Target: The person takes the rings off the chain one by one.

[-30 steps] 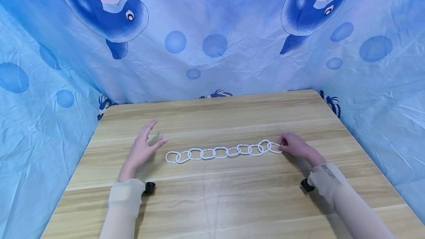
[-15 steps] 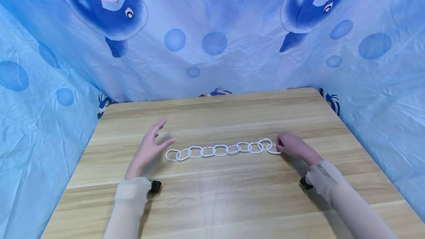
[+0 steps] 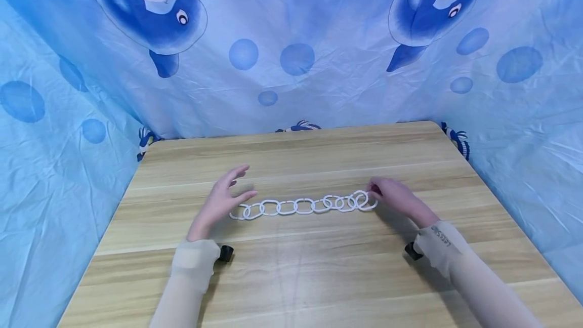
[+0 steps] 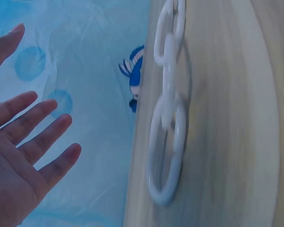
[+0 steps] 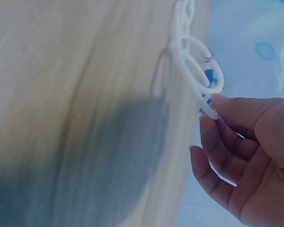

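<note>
A white plastic chain of several oval links stretches from left to right over the wooden table. Its right end link is pinched between thumb and fingers of my right hand; the right wrist view shows that link tilted up at the fingertips, with neighbouring links bunched against it. My left hand hovers by the chain's left end, thumb and fingers spread. In the left wrist view this hand is apart from the end link and holds nothing.
The wooden table has rounded far corners. Behind it and at both sides hangs a blue cloth with printed dolphins and bubbles. A dark wrist camera is on my left wrist, another on my right.
My left hand has moved right, up to the chain's left end. My right hand has shifted left with the end link, so the right-hand links overlap more.
</note>
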`<state>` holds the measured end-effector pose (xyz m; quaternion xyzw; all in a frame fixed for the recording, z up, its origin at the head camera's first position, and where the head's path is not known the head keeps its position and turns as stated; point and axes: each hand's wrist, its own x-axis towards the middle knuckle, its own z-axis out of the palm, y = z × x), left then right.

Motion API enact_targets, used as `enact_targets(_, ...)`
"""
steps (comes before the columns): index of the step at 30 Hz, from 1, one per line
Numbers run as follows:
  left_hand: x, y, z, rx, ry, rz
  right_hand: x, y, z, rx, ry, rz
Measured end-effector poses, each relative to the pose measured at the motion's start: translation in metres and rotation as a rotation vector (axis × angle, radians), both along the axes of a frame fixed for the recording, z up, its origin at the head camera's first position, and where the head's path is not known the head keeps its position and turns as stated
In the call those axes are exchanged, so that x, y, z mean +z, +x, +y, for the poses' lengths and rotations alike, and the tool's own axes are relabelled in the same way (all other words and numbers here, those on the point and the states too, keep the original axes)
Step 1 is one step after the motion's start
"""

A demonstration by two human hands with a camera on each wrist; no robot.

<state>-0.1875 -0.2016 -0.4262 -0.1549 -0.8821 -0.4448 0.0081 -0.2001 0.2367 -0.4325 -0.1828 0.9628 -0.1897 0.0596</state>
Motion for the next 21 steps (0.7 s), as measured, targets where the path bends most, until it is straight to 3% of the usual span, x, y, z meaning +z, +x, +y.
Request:
enact_targets(8, 0.001, 0.0, 0.025, -0.059, -0.021, -0.006, 0.01, 0.004, -0.012, 0.05, -0.08, 0.109)
enact_targets(15, 0.002, 0.001, 0.05, -0.132, -0.032, 0.001, 0.016, 0.007, -0.018, 0.042, -0.154, 0.12)
enact_targets(21, 0.005, 0.002, 0.075, -0.205, 0.002, -0.038, 0.025, 0.011, -0.023, 0.036, -0.204, 0.107)
